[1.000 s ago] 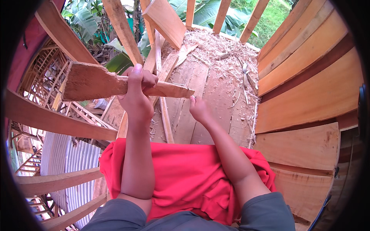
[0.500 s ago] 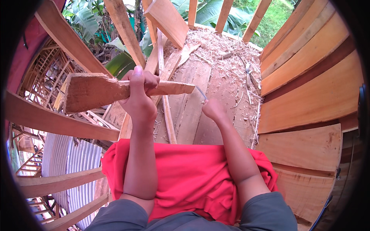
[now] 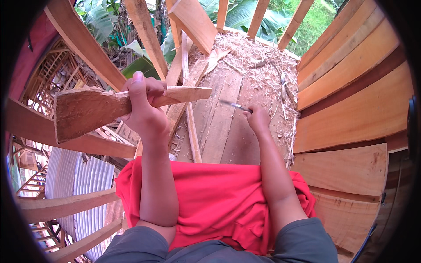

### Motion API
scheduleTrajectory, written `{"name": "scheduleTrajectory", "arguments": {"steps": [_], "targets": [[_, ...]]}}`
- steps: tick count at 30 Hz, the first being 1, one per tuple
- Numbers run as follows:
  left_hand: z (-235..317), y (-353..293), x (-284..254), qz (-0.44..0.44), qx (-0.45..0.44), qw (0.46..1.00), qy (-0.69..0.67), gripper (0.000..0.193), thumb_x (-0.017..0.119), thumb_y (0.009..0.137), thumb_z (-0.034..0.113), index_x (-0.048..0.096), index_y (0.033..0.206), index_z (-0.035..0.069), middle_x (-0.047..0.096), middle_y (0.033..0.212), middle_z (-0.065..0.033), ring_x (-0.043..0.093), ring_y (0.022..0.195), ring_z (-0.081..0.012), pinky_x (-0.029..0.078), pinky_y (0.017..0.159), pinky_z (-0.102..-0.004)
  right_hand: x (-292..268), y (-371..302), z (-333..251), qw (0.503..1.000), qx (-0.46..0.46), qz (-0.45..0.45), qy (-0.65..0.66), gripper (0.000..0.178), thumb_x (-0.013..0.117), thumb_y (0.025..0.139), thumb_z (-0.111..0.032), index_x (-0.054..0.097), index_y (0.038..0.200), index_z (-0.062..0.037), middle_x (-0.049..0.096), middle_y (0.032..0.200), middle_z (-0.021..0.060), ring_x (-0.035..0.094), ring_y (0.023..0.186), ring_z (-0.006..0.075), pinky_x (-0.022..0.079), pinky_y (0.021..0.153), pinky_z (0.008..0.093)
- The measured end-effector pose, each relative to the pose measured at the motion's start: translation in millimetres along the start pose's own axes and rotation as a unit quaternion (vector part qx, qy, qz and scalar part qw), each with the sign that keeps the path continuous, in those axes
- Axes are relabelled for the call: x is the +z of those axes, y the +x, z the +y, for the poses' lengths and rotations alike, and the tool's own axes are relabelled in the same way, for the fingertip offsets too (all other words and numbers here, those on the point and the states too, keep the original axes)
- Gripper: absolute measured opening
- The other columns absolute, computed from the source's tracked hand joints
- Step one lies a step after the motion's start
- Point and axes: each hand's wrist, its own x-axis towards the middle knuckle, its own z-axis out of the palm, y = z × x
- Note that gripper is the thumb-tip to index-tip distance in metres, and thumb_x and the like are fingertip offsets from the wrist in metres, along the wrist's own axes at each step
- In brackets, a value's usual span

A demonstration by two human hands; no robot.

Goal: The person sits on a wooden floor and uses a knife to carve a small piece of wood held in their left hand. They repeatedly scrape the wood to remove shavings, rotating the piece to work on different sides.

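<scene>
My left hand [image 3: 147, 103] is wrapped around the middle of a carved wooden piece [image 3: 90, 113]. Its wide, rough-edged blade points left, and its narrow tapered end reaches right past my fist. In my right hand [image 3: 258, 119] is a knife [image 3: 235, 105], its thin blade pointing up and to the left. A gap lies between the blade and the wood's narrow end. Both hands are held out over the plank floor, beyond the red cloth [image 3: 215, 197] across my lap.
Wood shavings [image 3: 258, 57] cover the far part of the plank floor [image 3: 223, 118]. Loose wooden sticks [image 3: 192, 131] lie beneath my left hand. Plank walling [image 3: 351, 109] rises on the right. Open slats [image 3: 70, 131] stand at left, with corrugated sheet metal [image 3: 83, 188] beyond them.
The wooden piece has shifted left in my left hand, its blade end nearer. My right hand has drawn right with the knife, away from the wood's narrow end, so more of the knife shows.
</scene>
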Motion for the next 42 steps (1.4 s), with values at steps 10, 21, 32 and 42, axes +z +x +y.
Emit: {"name": "scheduleTrajectory", "arguments": {"steps": [10,21,32,42], "targets": [[0.5,1.3,4.0,-0.017,-0.017,1.000,0.020,0.039,0.044,0.097,0.020,0.028,0.062,0.013,0.023,0.056,0.0003,0.026,0.054,-0.0131,0.036,0.062,-0.0348,22.5,2.1,19.1,0.974,-0.172,-0.122,0.081,0.030,0.081,0.075,-0.019,0.075,0.103,-0.0083,0.073,0.089,0.0153,0.069,0.077,0.0246,0.051,0.070,0.0380],[3.1,4.1,-4.5,-0.006,-0.005,0.999,-0.034,0.038,0.047,0.095,0.012,0.040,0.059,0.008,0.039,0.052,-0.0030,0.035,0.051,-0.0118,0.039,0.057,-0.0304,13.9,7.9,13.0,0.942,-0.183,-0.271,0.068,0.030,0.082,0.071,-0.011,0.077,0.101,-0.0121,0.074,0.089,0.0103,0.070,0.081,0.0229,0.053,0.073,0.0367],[9.4,4.4,-7.4,-0.002,0.002,1.000,0.000,0.038,0.044,0.096,0.021,0.026,0.064,0.013,0.025,0.056,-0.0004,0.026,0.056,-0.0133,0.035,0.063,-0.0339,-8.8,11.0,12.8,0.965,-0.102,-0.231,0.076,0.032,0.084,0.071,-0.015,0.077,0.103,-0.0148,0.073,0.085,0.0100,0.068,0.075,0.0232,0.053,0.071,0.0356],[10.1,3.2,-3.2,0.009,-0.015,1.000,-0.008,0.038,0.046,0.096,0.021,0.026,0.065,0.014,0.022,0.057,0.0010,0.025,0.056,-0.0122,0.034,0.062,-0.0331,2.7,23.7,24.5,0.984,-0.042,-0.113,0.132,0.025,0.077,0.083,-0.024,0.075,0.105,-0.0139,0.072,0.086,0.0136,0.068,0.081,0.0221,0.052,0.076,0.0365]]}}
